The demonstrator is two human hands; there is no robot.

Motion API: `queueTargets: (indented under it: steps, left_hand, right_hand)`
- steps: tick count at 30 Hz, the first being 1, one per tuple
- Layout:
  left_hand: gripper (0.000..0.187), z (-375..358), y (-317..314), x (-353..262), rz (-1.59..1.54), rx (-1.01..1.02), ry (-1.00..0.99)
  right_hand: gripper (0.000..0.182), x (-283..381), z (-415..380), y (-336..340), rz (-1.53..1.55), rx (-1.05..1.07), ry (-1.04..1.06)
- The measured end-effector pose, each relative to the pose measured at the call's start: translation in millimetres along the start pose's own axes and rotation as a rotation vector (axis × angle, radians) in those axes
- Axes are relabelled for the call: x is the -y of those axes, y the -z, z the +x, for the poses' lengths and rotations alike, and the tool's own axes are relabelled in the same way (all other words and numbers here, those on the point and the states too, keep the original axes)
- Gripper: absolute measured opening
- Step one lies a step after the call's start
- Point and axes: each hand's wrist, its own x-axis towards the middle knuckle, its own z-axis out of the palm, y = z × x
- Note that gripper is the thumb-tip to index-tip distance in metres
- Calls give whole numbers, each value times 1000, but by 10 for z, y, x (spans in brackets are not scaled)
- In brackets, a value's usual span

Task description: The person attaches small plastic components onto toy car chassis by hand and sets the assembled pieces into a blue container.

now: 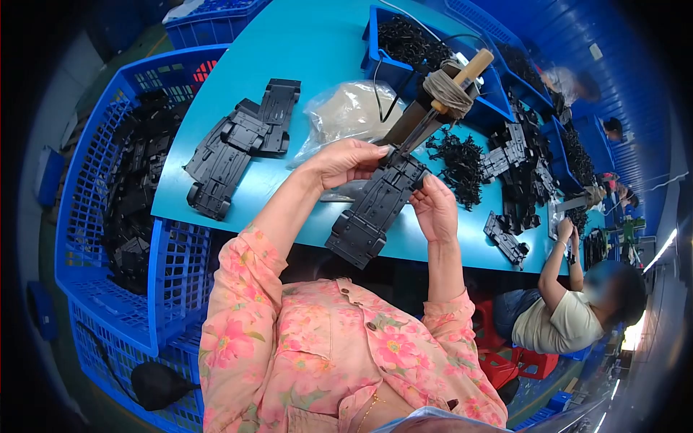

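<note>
Between my hands is a black plastic chassis part (pixel 375 206) with wheels, tilted, its far end near the tip of a soldering-iron-like tool with a wooden handle (pixel 475 66) and cloth wrapping. My left hand (pixel 346 162) grips the part's far left corner with thumb and fingers. My right hand (pixel 436 208) pinches the right side by a wheel. Several similar black chassis parts (pixel 229 155) lie on the turquoise table (pixel 278 206) to the left. Beside them rests a clear plastic bag (pixel 346 112) with pale contents.
Blue crates (pixel 108 169) of black parts stand at the left. Small black pieces (pixel 462 169) lie in a heap right of my hands, near more chassis parts (pixel 505 234). A blue bin (pixel 393 71) stands behind. A co-worker (pixel 570 317) sits at the right.
</note>
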Motion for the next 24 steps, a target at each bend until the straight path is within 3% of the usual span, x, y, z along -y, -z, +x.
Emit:
queueTargets:
  steps: [24]
  left_hand:
    - [27,-9,77,95,1,-57,8]
  right_hand:
    - [15,-118,28,94,30,-5,-89]
